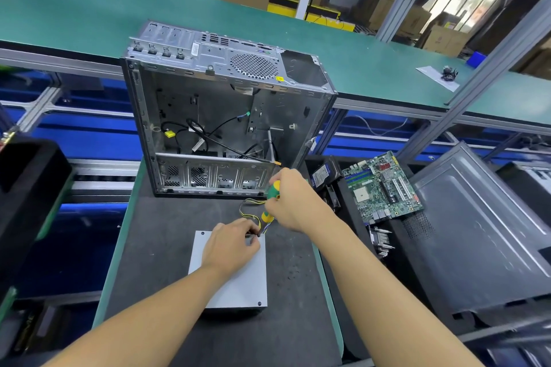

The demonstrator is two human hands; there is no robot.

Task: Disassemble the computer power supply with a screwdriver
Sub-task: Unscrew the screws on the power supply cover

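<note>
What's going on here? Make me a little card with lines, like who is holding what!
Tool: screwdriver, green and yellow handle
Right hand: grips the screwdriver handle
Left hand: rests on the power supply, fingertips by the screwdriver's tip
Power supply: grey box lying flat on the dark mat
Behind it: open computer case, loose cables inside
To the right: green motherboard

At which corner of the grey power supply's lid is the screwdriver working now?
The far right corner, where the tip of the screwdriver meets the fingertips of the left hand. The far left screw and near right screw are bare and untouched.
</note>
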